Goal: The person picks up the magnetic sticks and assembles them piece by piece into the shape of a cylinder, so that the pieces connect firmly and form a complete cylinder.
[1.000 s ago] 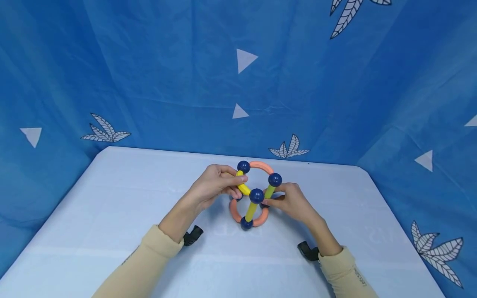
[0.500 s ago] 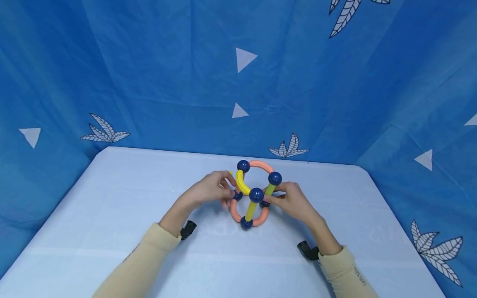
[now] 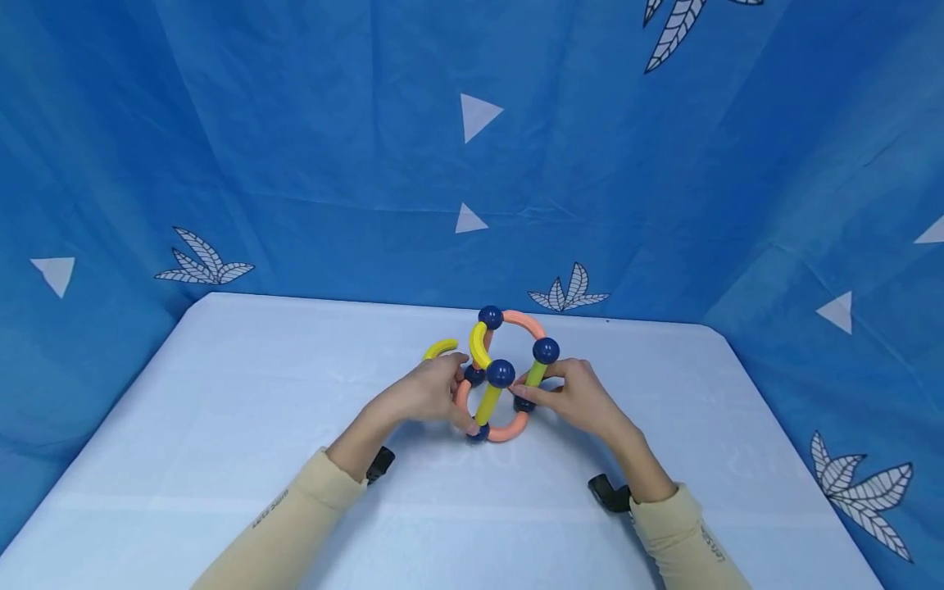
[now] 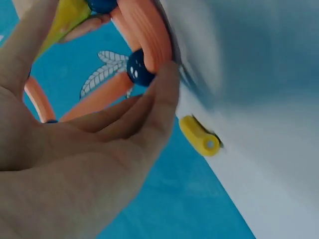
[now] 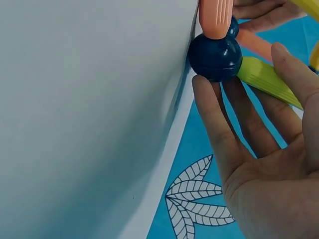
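Note:
A magnetic stick-and-ball frame stands on the table between both hands. Dark blue balls (image 3: pixel 501 374) join its upper ring, made of orange curved sticks (image 3: pixel 525 321) and one yellow curved stick (image 3: pixel 478 344). Below lies an orange ring (image 3: pixel 507 430), linked to the top by upright sticks. My left hand (image 3: pixel 424 393) holds the frame's lower left side, its thumb by the front bottom ball (image 3: pixel 478 432) and its fingers by the left one. My right hand (image 3: pixel 575 401) holds the green straight stick (image 3: pixel 537 374) on the right, thumb in front; fingertips touch a ball (image 5: pixel 215 57) in the right wrist view.
A loose yellow curved stick (image 3: pixel 441 347) lies on the white table (image 3: pixel 295 377) just behind the left hand; the left wrist view shows its end (image 4: pixel 207 142). A blue patterned curtain (image 3: pixel 332 164) surrounds the table. Black camera mounts (image 3: pixel 609 494) hang at the wrists.
My left hand let go of the upper yellow curved stick and moved down to the lower ring. The frame's front has shifted slightly left and back. The right hand keeps its hold.

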A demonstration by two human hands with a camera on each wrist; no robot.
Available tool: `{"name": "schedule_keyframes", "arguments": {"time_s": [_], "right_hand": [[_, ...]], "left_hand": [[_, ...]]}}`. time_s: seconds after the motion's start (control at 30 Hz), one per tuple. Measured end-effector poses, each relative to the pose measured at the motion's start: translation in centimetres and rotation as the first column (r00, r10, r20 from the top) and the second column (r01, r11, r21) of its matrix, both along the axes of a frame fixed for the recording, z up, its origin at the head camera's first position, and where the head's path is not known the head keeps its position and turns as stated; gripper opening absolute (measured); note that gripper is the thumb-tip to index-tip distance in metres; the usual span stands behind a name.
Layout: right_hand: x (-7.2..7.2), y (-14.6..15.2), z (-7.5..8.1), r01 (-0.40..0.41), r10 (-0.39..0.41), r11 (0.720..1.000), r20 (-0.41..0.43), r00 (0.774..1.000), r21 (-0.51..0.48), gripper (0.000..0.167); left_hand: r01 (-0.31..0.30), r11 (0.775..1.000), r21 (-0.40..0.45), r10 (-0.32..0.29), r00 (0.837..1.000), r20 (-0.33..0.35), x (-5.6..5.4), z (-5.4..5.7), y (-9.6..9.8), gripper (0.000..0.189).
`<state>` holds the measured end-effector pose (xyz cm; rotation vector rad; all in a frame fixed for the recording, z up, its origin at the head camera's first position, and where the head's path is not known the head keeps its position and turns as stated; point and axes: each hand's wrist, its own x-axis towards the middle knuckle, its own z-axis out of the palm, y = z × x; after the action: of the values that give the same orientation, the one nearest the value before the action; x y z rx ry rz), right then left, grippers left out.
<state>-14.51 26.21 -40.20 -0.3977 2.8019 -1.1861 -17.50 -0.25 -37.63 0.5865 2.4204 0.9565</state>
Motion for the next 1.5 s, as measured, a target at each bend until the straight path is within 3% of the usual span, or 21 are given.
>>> {"name": "schedule_keyframes", "arguments": {"time_s": [0.13,0.27,0.5,0.7,1.0,1.1,1.2,1.3,1.37,1.5], "right_hand": [[0.0,0.1,0.0,-0.006,0.006,1.0,-0.029,1.0,0.007,0.022],[0.1,0.0,0.3,-0.032,0.032,0.999,-0.003,0.999,-0.026,0.023],[0.3,-0.3,0.7,-0.087,0.092,0.994,0.074,0.993,-0.068,0.019],[0.3,-0.5,0.7,-0.139,0.144,0.988,0.087,0.986,-0.062,0.022],[0.5,-0.1,1.2,-0.18,0.192,0.98,0.17,0.966,-0.085,0.022],[0.5,0.2,1.4,-0.141,0.148,0.989,0.162,0.976,-0.053,0.022],[0.3,0.5,1.2,0.0,0.001,1.0,0.067,0.998,-0.022,0.022],[-0.1,0.5,0.7,0.125,-0.126,0.99,-0.007,0.992,-0.067,0.023],[-0.4,0.3,0.3,0.142,-0.147,0.983,-0.035,0.989,-0.116,0.028],[-0.7,-0.1,-0.1,0.082,-0.094,0.977,-0.051,0.994,-0.197,0.038]], "left_hand": [[0.021,0.999,-0.047,-0.027,0.991,-0.131,0.7,-0.7,0.9,0.08],[-0.036,0.996,-0.086,0.017,0.978,-0.21,1.1,-1.3,1.7,0.081],[-0.036,0.999,0.014,0.037,0.987,-0.158,0.4,-1.7,1.1,0.078],[-0.023,0.995,0.102,0.035,0.992,-0.117,-0.5,-2.0,0.3,0.054],[-0.049,0.997,0.06,0.058,0.987,-0.152,-0.3,-1.4,0.3,0.034],[-0.039,0.996,0.085,0.052,0.985,-0.162,-0.2,-1.5,0.2,0.031],[-0.017,0.994,0.107,0.035,0.985,-0.169,-0.1,-1.5,0.3,0.03],[-0.001,0.995,0.102,0.018,0.985,-0.17,0.1,-1.3,0.4,0.028],[0.01,0.995,0.095,0.006,0.986,-0.167,0.2,-1.2,0.6,0.027],[0.061,0.994,0.085,-0.043,0.978,-0.202,0.5,-1.5,1.1,0.028]]}}
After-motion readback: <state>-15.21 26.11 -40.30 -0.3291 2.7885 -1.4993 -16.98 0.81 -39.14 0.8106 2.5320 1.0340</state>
